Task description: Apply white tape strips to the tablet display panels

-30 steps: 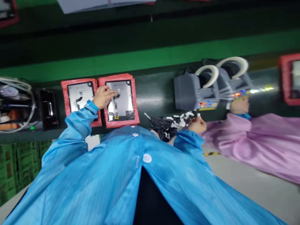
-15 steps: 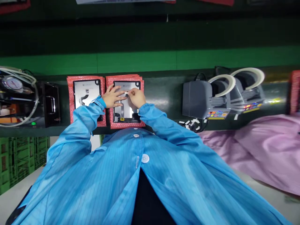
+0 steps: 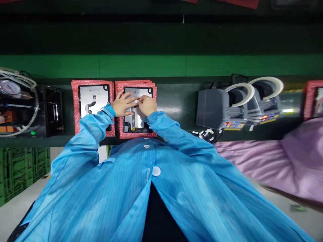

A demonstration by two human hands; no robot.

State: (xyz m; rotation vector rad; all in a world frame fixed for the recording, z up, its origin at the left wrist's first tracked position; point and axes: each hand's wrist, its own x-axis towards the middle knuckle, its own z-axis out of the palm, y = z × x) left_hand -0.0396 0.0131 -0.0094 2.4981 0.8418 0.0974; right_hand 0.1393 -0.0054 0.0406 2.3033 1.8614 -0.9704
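Running across the view, the dark counter (image 3: 174, 101) carries two stacks of red bubble wrap side by side; on the right-hand stack (image 3: 133, 82), directly before the person, lies the flat panel (image 3: 138, 120) being worked on. The wrap looks soft and springy, so it should cushion the panel but may give a little under a firm press. The panel itself, silvery with a black border, is likely light for its breadth, stiff, thin and fragile; bending or point pressure could harm it. Its smooth face may be slippery, so the black border, held at two opposite edges, seems the safest place to lift it. The left hand (image 3: 124, 106) is spread with fingers extended over the panel, seemingly resting on it. The right hand (image 3: 148, 106) is curled closed, its fingertips meeting close to the left fingertips; whether they pinch anything cannot be told. Below them, the flexible strip (image 3: 133, 117) is probably limp and easily creased, better pressed flat than pulled. At its lower end sits a small yellow label (image 3: 133, 129).
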